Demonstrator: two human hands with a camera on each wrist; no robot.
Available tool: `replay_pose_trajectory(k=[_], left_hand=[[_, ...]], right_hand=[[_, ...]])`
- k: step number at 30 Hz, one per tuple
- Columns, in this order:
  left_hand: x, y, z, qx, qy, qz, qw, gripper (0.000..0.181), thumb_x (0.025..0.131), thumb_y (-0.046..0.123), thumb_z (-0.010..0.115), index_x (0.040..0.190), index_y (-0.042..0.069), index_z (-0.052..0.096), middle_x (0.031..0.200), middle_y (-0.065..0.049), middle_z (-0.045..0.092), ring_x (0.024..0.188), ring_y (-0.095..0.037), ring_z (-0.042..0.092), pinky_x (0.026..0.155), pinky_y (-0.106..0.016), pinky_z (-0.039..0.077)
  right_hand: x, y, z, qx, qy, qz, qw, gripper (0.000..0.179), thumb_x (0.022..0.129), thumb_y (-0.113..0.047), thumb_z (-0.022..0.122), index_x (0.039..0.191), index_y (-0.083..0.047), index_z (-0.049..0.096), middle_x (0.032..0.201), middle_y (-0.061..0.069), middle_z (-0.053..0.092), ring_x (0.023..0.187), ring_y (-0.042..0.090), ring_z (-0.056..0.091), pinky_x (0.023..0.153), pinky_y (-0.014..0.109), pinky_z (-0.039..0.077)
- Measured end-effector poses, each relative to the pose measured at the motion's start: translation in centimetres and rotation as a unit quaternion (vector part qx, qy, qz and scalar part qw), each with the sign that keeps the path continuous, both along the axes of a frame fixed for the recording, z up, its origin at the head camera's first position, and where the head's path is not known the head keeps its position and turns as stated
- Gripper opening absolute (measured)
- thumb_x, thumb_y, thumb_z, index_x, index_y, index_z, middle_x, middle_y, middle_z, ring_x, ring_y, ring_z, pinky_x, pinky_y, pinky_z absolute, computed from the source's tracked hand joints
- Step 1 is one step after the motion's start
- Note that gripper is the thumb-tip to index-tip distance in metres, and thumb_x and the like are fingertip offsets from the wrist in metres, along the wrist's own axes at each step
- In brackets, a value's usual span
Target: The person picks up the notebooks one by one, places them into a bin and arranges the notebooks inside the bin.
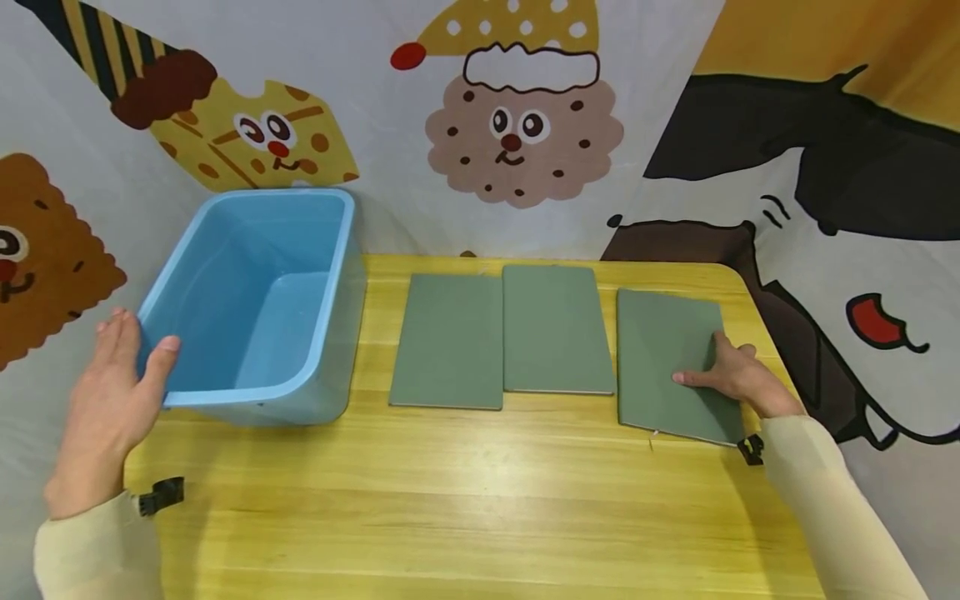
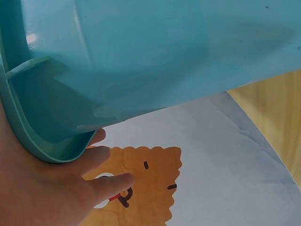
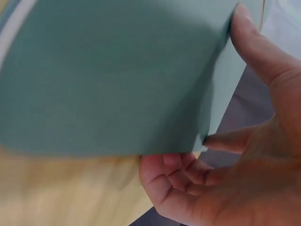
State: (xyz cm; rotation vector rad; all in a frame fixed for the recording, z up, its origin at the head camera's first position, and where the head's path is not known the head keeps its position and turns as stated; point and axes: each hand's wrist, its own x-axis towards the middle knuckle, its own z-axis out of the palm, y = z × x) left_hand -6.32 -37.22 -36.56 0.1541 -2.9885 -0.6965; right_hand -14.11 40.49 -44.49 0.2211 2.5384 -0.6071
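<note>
In the head view, my left hand (image 1: 112, 396) rests at the near-left corner of a light blue plastic bin (image 1: 341, 333). Its thumb lies over the rim and the fingers extend along the outside; the left wrist view shows these fingers (image 2: 110, 186) fairly straight beside the wall. At the table's right side my right hand (image 1: 738, 375) holds the right edge of a green notebook (image 1: 652, 358), thumb over the cover. From the right wrist view, curled fingers (image 3: 157, 176) meet the edge of this notebook. Two more green notebooks, one middle (image 1: 555, 329) and one left (image 1: 450, 342), lie closed side by side.
The wooden table (image 1: 480, 492) has a rounded far-right corner. Behind it and at the sides hangs a white cloth (image 1: 397, 167) printed with cartoon figures. The bin stands at the far left of the table, its inside bare in the head view.
</note>
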Motion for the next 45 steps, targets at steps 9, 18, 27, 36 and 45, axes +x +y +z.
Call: replay_pose_trajectory(k=[9,18,27,36,45], left_hand=[[0.1,0.3,-0.6,0.000,0.001,-0.003,1.0000,0.082,0.111,0.053,0.025,0.160,-0.006,-0.004,0.169,-0.024,-0.011,0.155,-0.044,-0.013,0.123,-0.062,-0.004],[0.5,0.1,-0.3,0.003,-0.002,0.007,1.0000,0.082,0.111,0.052,0.024,0.160,-0.005,-0.006,0.169,-0.023,-0.013,0.155,-0.043,-0.015,0.122,-0.063,-0.005],[0.2,0.2,-0.1,-0.002,0.001,0.012,0.9999,0.083,0.111,0.053,0.025,0.160,-0.007,-0.005,0.169,-0.024,-0.012,0.155,-0.044,-0.013,0.122,-0.065,-0.002],[0.3,0.4,-0.2,0.000,0.006,0.012,0.9999,0.082,0.111,0.052,0.026,0.161,-0.006,-0.003,0.169,-0.024,-0.011,0.156,-0.045,-0.011,0.122,-0.064,-0.002],[0.4,0.1,-0.1,-0.012,0.026,-0.012,0.9995,0.076,0.112,0.049,0.027,0.163,-0.003,0.003,0.171,-0.019,-0.008,0.157,-0.040,-0.013,0.123,-0.062,-0.003]], right_hand=[[1.0,-1.4,1.0,0.071,0.017,0.032,0.9968,0.130,0.090,-0.067,0.068,0.144,0.034,0.005,0.127,0.062,0.029,0.111,0.071,0.046,0.088,0.072,0.046],[0.1,-2.1,0.9,0.073,-0.006,0.037,0.9966,0.123,0.086,-0.071,0.070,0.134,0.036,0.033,0.128,0.055,0.044,0.105,0.062,0.058,0.082,0.062,0.053],[-0.3,-0.3,0.0,-0.032,-0.053,-0.033,0.9975,0.142,0.087,-0.064,0.074,0.145,0.027,-0.017,0.143,0.058,0.013,0.129,0.068,0.034,0.102,0.071,0.041],[0.7,1.2,0.1,-0.093,0.028,0.009,0.9952,0.123,0.099,-0.048,0.069,0.155,-0.003,-0.031,0.155,0.048,-0.016,0.141,0.071,0.004,0.105,0.081,0.024],[3.2,2.0,1.6,-0.158,0.114,0.035,0.9803,0.077,0.110,-0.032,0.052,0.167,-0.010,0.003,0.164,0.040,0.000,0.141,0.067,0.019,0.097,0.055,0.050]])
